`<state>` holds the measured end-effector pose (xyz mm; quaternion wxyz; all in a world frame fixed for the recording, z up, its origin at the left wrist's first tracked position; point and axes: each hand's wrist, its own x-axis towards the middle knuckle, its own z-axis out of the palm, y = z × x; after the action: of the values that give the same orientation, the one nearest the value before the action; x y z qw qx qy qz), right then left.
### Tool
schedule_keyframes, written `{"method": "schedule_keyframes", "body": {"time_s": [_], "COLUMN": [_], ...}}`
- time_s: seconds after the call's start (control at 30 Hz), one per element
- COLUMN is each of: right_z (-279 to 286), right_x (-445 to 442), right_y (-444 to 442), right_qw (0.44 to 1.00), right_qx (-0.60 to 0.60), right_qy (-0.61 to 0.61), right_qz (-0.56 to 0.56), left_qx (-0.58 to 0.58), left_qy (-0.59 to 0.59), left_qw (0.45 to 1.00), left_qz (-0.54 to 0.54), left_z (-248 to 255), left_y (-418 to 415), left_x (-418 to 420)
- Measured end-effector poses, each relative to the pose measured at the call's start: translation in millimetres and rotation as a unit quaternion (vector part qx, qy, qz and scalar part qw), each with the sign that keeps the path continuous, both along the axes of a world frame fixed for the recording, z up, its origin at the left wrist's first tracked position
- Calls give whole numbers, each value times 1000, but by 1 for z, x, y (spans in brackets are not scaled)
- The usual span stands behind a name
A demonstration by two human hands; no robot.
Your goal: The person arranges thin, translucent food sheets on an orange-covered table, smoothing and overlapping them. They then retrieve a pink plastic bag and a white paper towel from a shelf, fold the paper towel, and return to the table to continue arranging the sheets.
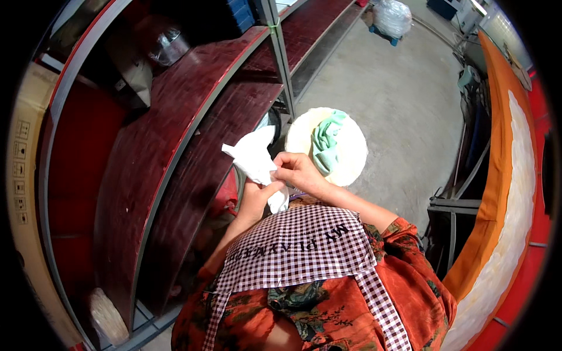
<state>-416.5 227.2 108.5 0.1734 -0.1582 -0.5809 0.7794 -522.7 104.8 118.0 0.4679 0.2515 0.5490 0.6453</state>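
Observation:
A crumpled white cloth or tissue is held between both hands in front of the checked apron. My left hand grips its lower part, and a loose end hangs down by the wrist. With bent fingers, my right hand pinches the right edge of the white piece. Just beyond my right hand is a round, pale-topped stool. A wrinkled mint-green cloth lies across its top. The fingertips of my left hand are partly hidden by the white piece.
Dark red shelves on a grey metal frame curve along the left. A cardboard box stands at the far left. On the right is an orange-edged pale surface. A plastic-wrapped bundle stands on the concrete floor farther back.

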Motion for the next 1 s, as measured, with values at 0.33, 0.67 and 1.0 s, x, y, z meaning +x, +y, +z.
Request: {"method": "schedule_keyframes", "body": {"time_s": [0.33, 0.67, 1.0], "right_z": [-15, -270, -245], "right_x": [-2, 51, 44], "right_y": [12, 112, 102], "right_qw": [998, 822, 809], "right_qx": [-46, 261, 181], "right_qy": [-26, -431, -482], "right_qz": [32, -265, -284], "left_qx": [-56, -5, -115], "left_qy": [-205, -97, 532], "left_qw": [970, 978, 696], "left_qz": [120, 185, 469], "left_z": [-21, -9, 89], "left_y": [-14, -56, -58], "left_x": [-21, -56, -316]}}
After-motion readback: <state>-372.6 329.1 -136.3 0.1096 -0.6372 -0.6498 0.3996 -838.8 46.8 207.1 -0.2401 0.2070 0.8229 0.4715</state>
